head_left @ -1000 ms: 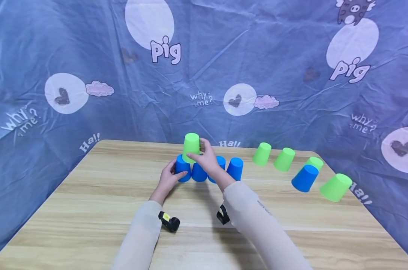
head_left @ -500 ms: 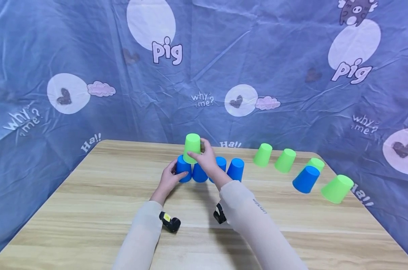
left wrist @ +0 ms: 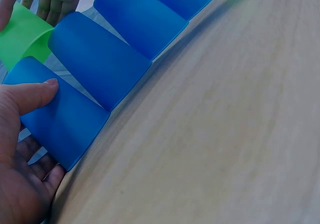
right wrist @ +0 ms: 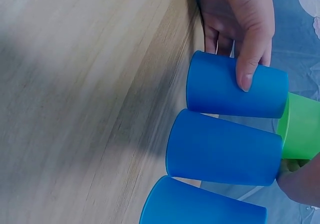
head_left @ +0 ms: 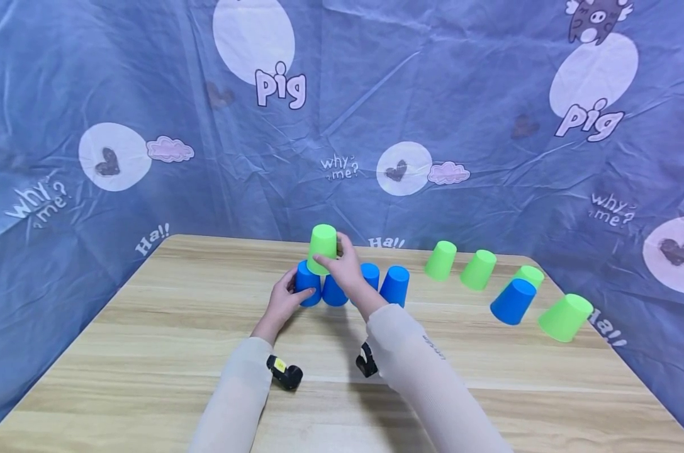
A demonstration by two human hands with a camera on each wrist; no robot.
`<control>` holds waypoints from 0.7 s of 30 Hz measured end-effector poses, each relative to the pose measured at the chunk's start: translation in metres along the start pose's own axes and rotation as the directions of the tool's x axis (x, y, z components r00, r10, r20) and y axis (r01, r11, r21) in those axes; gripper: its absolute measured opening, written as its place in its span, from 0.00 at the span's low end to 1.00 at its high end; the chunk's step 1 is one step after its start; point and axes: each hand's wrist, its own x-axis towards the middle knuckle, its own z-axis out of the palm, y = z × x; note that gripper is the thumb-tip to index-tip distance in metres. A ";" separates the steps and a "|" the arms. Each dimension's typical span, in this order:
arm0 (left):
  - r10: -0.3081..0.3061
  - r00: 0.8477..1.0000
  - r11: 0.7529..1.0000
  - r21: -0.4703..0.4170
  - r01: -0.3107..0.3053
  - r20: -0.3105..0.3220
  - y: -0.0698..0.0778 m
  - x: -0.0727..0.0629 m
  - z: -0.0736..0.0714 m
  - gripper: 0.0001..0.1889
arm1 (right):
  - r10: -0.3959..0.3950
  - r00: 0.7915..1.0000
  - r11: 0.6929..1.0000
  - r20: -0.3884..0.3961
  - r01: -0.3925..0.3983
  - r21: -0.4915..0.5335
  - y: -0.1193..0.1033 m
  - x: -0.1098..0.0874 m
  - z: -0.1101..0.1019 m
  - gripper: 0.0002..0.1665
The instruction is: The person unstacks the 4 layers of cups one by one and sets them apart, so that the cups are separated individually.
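Several upside-down blue cups stand side by side in a row on the wooden table. My left hand [head_left: 279,303] holds the leftmost blue cup [head_left: 307,284], its thumb across the near side, as the left wrist view shows. An upside-down green cup [head_left: 322,246] sits over the gap between that cup and the second blue cup [head_left: 335,292]. My right hand [head_left: 346,269] grips this green cup from its right side, thumb at the front. In the right wrist view the green cup [right wrist: 302,126] touches the tops of both blue cups. The right hand partly hides the third blue cup [head_left: 370,273].
The row ends at a blue cup [head_left: 395,285] on the right. Further right stand several upside-down green cups, among them one near the right edge [head_left: 566,318], and a blue cup [head_left: 513,302]. A patterned blue cloth [head_left: 342,113] hangs behind the table [head_left: 166,352].
My right forearm has shifted slightly left. Both hands keep their hold, and the green cup stays at the same place above the two blue cups.
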 end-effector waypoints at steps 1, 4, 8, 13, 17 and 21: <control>0.001 1.000 1.000 0.004 -0.001 0.000 0.000 0.000 0.000 0.32 | 0.003 1.000 1.000 -0.004 -0.003 0.000 0.000 0.000 -0.001 0.36; 0.004 1.000 1.000 0.013 -0.003 0.000 0.000 0.000 0.000 0.32 | 0.003 1.000 1.000 -0.014 -0.003 0.003 -0.001 -0.002 -0.004 0.35; 0.007 1.000 1.000 0.017 -0.007 -0.002 -0.001 0.000 0.000 0.32 | -0.023 1.000 1.000 -0.015 0.023 0.011 -0.004 -0.004 -0.009 0.35; -0.005 1.000 1.000 0.019 0.005 -0.003 -0.002 0.000 0.000 0.33 | -0.066 0.998 0.997 -0.019 0.067 0.028 -0.008 -0.007 -0.018 0.35; -0.007 1.000 1.000 0.018 0.007 -0.010 -0.003 0.001 0.001 0.33 | -0.090 0.996 0.995 -0.026 0.091 0.048 -0.012 -0.009 -0.029 0.34; -0.011 1.000 1.000 0.017 0.012 -0.012 -0.003 0.001 0.001 0.33 | -0.103 0.994 0.992 -0.026 0.104 0.071 -0.014 -0.011 -0.041 0.34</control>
